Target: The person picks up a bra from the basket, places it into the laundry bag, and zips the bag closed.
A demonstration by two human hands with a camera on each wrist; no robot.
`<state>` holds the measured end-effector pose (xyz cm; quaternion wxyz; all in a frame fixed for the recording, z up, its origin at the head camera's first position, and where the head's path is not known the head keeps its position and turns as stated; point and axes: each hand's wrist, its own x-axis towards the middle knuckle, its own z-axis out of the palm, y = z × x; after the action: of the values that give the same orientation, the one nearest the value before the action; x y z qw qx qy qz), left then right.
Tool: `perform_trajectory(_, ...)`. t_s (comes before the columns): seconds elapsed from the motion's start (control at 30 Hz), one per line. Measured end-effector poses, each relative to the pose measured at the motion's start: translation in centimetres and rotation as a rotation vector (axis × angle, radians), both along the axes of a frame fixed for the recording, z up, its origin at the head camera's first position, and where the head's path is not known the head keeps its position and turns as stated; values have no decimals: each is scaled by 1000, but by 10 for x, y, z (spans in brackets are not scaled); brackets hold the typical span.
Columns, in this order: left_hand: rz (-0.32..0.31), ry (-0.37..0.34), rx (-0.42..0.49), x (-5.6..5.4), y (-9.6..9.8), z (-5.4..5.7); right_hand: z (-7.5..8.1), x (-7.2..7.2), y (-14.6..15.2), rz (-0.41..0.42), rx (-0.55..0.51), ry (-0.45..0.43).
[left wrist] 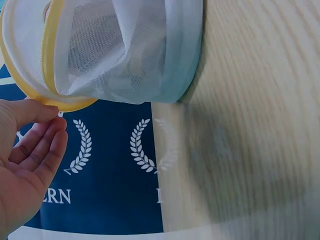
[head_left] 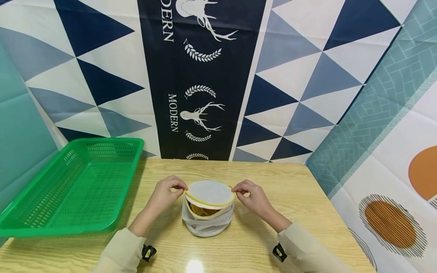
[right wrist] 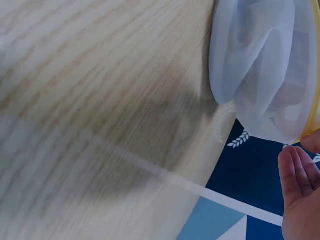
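Observation:
A round white mesh laundry bag (head_left: 206, 227) with yellow trim stands on the table between both hands. Its flat circular lid (head_left: 209, 192) is raised at the front, leaving a gap where something orange-brown shows inside. My left hand (head_left: 165, 192) pinches the yellow edge at the lid's left side between thumb and fingers. On the opposite side my right hand (head_left: 252, 197) pinches the same trim. In the left wrist view the thumb presses on the yellow rim (left wrist: 75, 105), beside the zipper. The mesh wall (right wrist: 270, 75) looks creased and sagging in the right wrist view.
A large green plastic basket (head_left: 128, 182) with slotted walls stands to the left on the wood-grain table (head_left: 280, 182). Behind the table hangs a patterned cloth (head_left: 201, 76) with deer heads and triangles. Another patterned cloth (head_left: 392, 182) covers the right side.

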<state>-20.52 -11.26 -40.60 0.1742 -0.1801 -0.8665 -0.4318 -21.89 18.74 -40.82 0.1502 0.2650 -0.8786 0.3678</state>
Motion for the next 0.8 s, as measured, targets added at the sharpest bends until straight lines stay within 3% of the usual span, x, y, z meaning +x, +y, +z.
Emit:
perform_trajectory(0.13,-21,-2,-15,1,-1,-3,-2,0,0,0,-1,11)
perform_trajectory(0.27,-28,-77,34,-2,-1,-4,-1,0,-1,-22,-26,-32)
perform_trajectory(0.5,-19,-281,236,-11,0,-6,2,-3,-4,-100,-101,-212)
perform_trajectory(0.7,-25,-329,307,-14,1,-7,11,-9,-13,-150,-229,-371)
perform_trajectory(0.8,-53,-334,294,-13,2,-6,13,-16,-19,-216,-210,-444)
